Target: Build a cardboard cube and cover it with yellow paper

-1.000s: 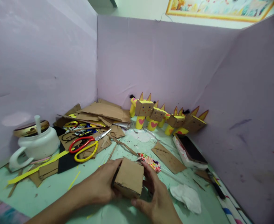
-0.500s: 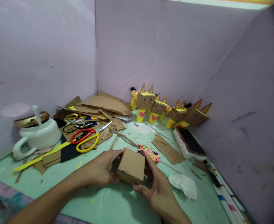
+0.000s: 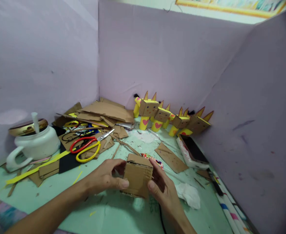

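A small brown cardboard box (image 3: 138, 177) is held just above the green table, tilted so that a broad face points toward me. My left hand (image 3: 110, 177) grips its left side, thumb on the front face. On the right side, my right hand (image 3: 163, 190) holds it with the thumb near the front edge and the fingers behind. Behind the box lies a floral-patterned item (image 3: 155, 160), partly hidden by my right fingers. Scissors with red and yellow handles (image 3: 91, 146) rest on cardboard scraps to the left.
A white mug (image 3: 38, 143) stands at the left. Cardboard sheets (image 3: 109, 110) are piled at the back. Yellow figures with cardboard heads (image 3: 149, 107) line the back wall. A phone (image 3: 194, 148), crumpled tissue (image 3: 189, 195) and flat cardboard piece (image 3: 171, 157) lie at the right.
The box has been tipped so its front face turns up toward me, and my left thumb now lies on that face. A dark cable shows below my right hand. The view has shifted slightly.
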Available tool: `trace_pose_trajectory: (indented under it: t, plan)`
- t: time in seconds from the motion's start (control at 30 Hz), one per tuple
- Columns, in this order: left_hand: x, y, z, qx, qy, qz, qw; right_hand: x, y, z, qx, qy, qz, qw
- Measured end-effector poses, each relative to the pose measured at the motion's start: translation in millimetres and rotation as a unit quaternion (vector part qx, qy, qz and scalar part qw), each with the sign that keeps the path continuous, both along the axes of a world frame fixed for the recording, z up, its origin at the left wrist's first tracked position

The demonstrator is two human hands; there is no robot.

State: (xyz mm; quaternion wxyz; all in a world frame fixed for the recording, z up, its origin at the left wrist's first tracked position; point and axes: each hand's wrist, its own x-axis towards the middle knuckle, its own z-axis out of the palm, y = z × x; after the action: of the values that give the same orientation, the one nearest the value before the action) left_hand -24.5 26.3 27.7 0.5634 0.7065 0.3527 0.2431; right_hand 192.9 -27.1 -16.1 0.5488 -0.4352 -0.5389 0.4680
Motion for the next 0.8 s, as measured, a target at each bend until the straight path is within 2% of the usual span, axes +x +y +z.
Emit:
trace_pose_trajectory:
  t: [0.07,0.1,0.2,0.27,0.33,0.4,0.47,0.53,0.6,0.67,0.8]
  plan:
    - [-2.6,3.0,1.0,0.05,-0.013,0.053,0.997,8.1,0.3,-0.4,0.035,-0.048,-0.032,0.998]
    - [-4.0,4.4,1.2,0.087,-0.011,0.099,0.991,11.5,0.1,0.1,0.054,-0.074,-0.066,0.994]
    - [-4.6,6.3,-2.2,0.214,0.04,0.252,0.943,13.2,-0.8,3.7,0.103,-0.174,-0.169,0.965]
    - [-0.7,5.2,-7.6,0.275,0.081,0.281,0.916,7.4,-0.4,6.1,0.15,-0.243,-0.165,0.944]
    - [4.7,3.4,-12.9,0.306,0.103,0.26,0.91,2.1,1.9,7.5,0.204,-0.288,-0.122,0.928]
    - [6.5,3.3,-15.0,0.312,0.119,0.265,0.905,5.0,6.2,9.1,0.228,-0.299,-0.129,0.918]
    - [0.9,6.6,-12.1,0.276,0.124,0.321,0.898,19.2,11.1,12.1,0.204,-0.267,-0.243,0.91]
    - [-11.3,12.8,-5.6,0.204,0.112,0.391,0.891,39.8,14.9,16.2,0.17,-0.165,-0.38,0.894]
    - [-24.9,19.6,0.9,0.171,0.08,0.443,0.876,56.9,16.5,19.7,0.139,-0.076,-0.485,0.86]
    - [-33.8,24.3,3.6,0.176,0.054,0.458,0.87,62.8,16.5,20.4,0.124,-0.037,-0.507,0.852]
    - [-29.1,23.0,-4.8,0.176,0.053,0.391,0.902,44.4,15.1,12.8,0.201,-0.114,-0.433,0.871]
